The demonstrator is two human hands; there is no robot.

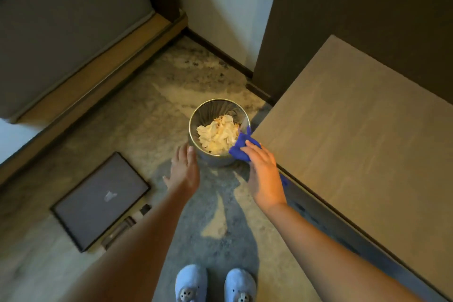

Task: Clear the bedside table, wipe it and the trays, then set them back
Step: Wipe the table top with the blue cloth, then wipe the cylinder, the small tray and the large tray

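Head camera looks down as a person stands by the bare-topped bedside table [355,130], at right, its left corner just beside a waste bin [215,160] holding crumpled tissue [215,135]. The right hand [263,171] grips a blue cloth [241,142] at the bin's right rim; the left hand [183,169], fingers straight and holding nothing, hovers by the near-left rim. The step appears to be shedding wiped-up crumbs, best done with the bin steadied and the cloth shaken low inside the rim. A dark tray [98,198] lies flat on the carpet at left, long axis running near-left to far-right.
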